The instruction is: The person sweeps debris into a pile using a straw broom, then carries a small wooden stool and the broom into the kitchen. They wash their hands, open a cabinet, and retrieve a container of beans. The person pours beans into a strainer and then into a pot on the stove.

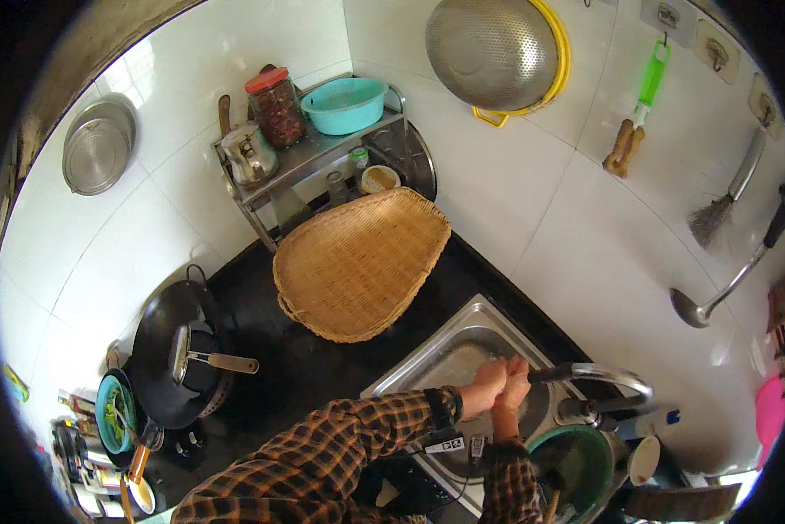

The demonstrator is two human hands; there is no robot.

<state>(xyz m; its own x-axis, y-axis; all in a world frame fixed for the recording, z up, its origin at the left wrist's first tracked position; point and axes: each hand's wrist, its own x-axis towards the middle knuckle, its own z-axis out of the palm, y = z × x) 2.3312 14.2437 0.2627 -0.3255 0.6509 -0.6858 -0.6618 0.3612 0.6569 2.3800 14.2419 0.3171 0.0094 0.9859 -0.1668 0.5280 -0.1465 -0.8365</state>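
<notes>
- Far left, just below nine o'clock from the hands, here's a round turquoise bowl (113,410) with greens inside.
- Next, at nine o'clock, a deep black wok (161,367), a wooden-handled metal spatula (231,362) lying across it.
- Up between ten and eleven, a broad tan woven-wicker tray (362,262) leans before a metal shelf (300,155).
- Now the rectangular stainless-steel sink (452,354), set into the black counter, and the action is right over it.
- In comes the left hand (484,390) from eight o'clock, beneath a checked sleeve, pressed against its partner; fingers bent, but whether they pinch anything I cannot tell.
- The right hand (510,397) rises from six o'clock, fingers curled at the left; anything inside is hidden.
- At three o'clock, the curved silver faucet (624,380) points its black end at the hands, just beside them.
- Near five o'clock, a round green basin (598,445).
</notes>
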